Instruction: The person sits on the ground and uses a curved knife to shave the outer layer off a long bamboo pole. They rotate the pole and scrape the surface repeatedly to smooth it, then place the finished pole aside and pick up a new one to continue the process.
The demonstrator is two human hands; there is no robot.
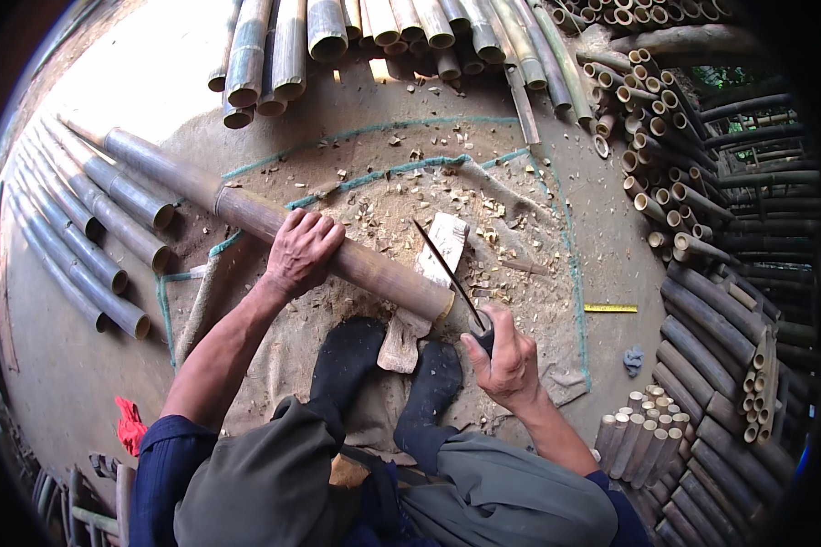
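Observation:
My left hand (306, 248) is closed over a thick brown bamboo pole (388, 276). The pole slants from the far left down toward my feet. Its near end rests across a pale, chipped wooden block (445, 239), which shows on both sides of it. In my right hand (509, 361) is the black handle of a long, narrow-bladed tool (449, 271). The dark blade points up and away to the left, just right of the pole's end. It looks thin, perhaps seen edge-on, so I cannot tell whether it is a saw or a knife.
Chips litter a green-edged mat (529, 319) under my dark-socked feet (433, 387). Bamboo poles lie at the left (119, 219) and far side (287, 55). Cut tubes (652, 118) and short upright pieces (643, 438) are stacked right. A yellow measuring strip (611, 308) and red cloth (129, 426) lie on the floor.

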